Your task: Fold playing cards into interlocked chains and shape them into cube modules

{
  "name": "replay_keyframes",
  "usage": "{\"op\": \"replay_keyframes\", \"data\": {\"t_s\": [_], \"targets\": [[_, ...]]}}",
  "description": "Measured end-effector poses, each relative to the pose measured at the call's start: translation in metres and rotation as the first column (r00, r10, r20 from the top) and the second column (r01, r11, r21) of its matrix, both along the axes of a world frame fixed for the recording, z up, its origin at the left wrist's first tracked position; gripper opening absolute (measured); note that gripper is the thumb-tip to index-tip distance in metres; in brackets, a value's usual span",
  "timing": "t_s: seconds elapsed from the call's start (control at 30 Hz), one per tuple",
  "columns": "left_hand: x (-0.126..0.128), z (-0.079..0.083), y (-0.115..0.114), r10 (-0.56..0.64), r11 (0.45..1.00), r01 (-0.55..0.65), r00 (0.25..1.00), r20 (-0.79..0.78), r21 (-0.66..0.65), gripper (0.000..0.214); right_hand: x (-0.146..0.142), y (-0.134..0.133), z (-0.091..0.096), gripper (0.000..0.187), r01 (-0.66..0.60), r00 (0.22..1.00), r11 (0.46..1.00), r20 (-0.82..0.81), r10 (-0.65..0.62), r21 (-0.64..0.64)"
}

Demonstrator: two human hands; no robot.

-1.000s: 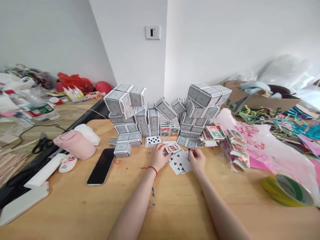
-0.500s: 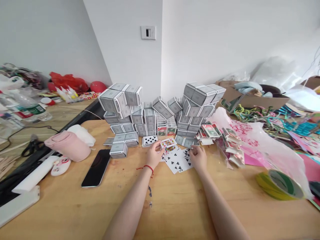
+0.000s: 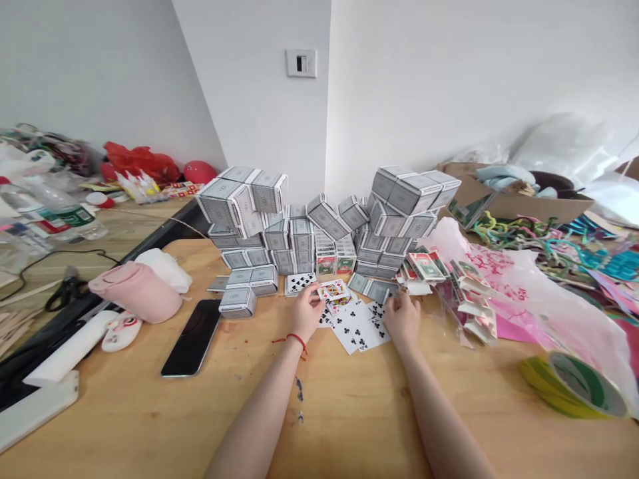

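My left hand (image 3: 308, 311), a red string round its wrist, pinches a face-up playing card (image 3: 332, 290) with a court figure and red diamonds. Below that card, several clubs playing cards (image 3: 360, 326) lie fanned face up on the table, with another court card partly covered. My right hand (image 3: 403, 316) is closed, its fingers curled beside the right edge of the fan. What those fingers hold, if anything, I cannot make out. Just behind lie grey-backed cards (image 3: 370, 288). A face-up spades card (image 3: 299, 284) lies behind my left hand.
Grey-backed card decks stand stacked at left (image 3: 227, 203) and right (image 3: 409, 193), with opened card boxes (image 3: 424, 266) beside them. A black phone (image 3: 192, 338) and a pink roll (image 3: 134, 291) lie left. Yellow-green tape (image 3: 574, 382) and a pink-white plastic bag (image 3: 544, 299) lie right.
My right hand has shifted slightly right, off the clubs cards to beside their edge. My left hand still holds its card in nearly the same place. The view has shifted slightly.
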State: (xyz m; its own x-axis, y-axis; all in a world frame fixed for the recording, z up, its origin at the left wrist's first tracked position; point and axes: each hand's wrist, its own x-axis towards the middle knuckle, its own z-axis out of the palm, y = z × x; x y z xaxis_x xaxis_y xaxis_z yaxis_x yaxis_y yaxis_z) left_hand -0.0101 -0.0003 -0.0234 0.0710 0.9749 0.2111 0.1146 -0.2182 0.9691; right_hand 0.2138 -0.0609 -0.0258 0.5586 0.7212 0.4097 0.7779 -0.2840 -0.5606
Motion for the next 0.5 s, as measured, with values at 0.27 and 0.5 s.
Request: {"op": "replay_keyframes", "data": {"t_s": [0.27,0.5], "targets": [[-0.0021,-0.0027,0.0002,-0.003,0.997,0.009,0.997,-0.083,0.08,0.035,0.0006,-0.0011,0.0006,0.044,-0.079,0.995,0.994,0.049,0.082,-0.072],[-0.004,0.0042,-0.0029,0.097,0.987,-0.082,0.99,-0.106,0.135,0.041,-0.0015,-0.0063,0.0024,0.035,-0.117,0.992,0.977,-0.025,0.123,0.177]]}}
